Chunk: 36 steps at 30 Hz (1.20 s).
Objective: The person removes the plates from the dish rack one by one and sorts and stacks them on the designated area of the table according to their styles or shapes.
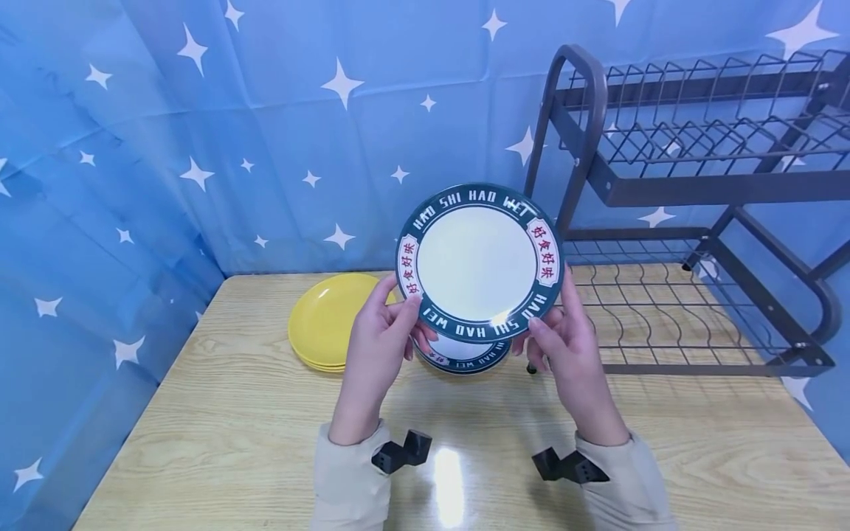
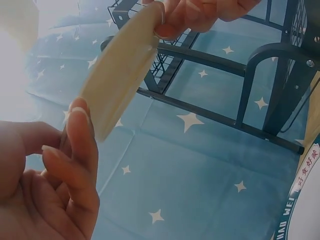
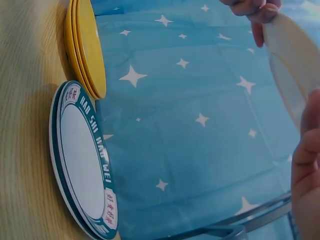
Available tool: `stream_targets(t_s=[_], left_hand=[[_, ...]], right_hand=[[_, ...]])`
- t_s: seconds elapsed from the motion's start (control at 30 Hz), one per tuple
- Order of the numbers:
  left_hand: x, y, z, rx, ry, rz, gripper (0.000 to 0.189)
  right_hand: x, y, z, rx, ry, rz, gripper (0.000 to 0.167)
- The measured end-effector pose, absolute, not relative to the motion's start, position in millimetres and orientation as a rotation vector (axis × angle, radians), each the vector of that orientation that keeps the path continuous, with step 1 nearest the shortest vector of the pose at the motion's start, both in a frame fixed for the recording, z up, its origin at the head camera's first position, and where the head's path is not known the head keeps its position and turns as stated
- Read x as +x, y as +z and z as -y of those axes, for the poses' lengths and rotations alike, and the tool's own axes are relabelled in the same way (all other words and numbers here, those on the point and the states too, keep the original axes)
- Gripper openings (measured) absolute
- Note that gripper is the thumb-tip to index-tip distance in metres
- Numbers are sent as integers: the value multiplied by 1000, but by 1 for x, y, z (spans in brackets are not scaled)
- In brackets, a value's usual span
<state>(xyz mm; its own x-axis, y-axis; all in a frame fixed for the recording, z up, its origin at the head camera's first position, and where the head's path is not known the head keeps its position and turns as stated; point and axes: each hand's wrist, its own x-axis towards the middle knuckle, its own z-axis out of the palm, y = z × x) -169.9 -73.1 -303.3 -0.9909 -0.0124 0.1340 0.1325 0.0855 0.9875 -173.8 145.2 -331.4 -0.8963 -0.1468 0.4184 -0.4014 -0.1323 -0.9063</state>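
Observation:
A white plate with a dark green lettered rim is held up above the table, tilted so its face shows in the head view. My left hand pinches its lower left edge, thumb on the rim. On the lower right edge my right hand pinches it the same way. Both wrist views show the pale underside of the plate between the two hands. Beneath it lie stacked matching plates, partly hidden in the head view. Left of these sits a stack of yellow plates, partly behind my left hand.
A dark metal two-tier rack with wire shelves stands at the right on the wooden table. Its lower shelf is close to my right hand. Behind the table hangs a blue curtain with white stars.

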Motion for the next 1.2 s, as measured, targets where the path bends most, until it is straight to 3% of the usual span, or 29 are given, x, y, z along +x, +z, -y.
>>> stream_targets(t_s=[0.53,1.2], left_hand=[[-191,-337,86,2,-1700,2523,42],[-218,-375,87,179,-1592,2720,48]], right_hand=[[-192,-358,-137,397,2118,2231,66],[-208,-393,-134,110,2057,2376,63]])
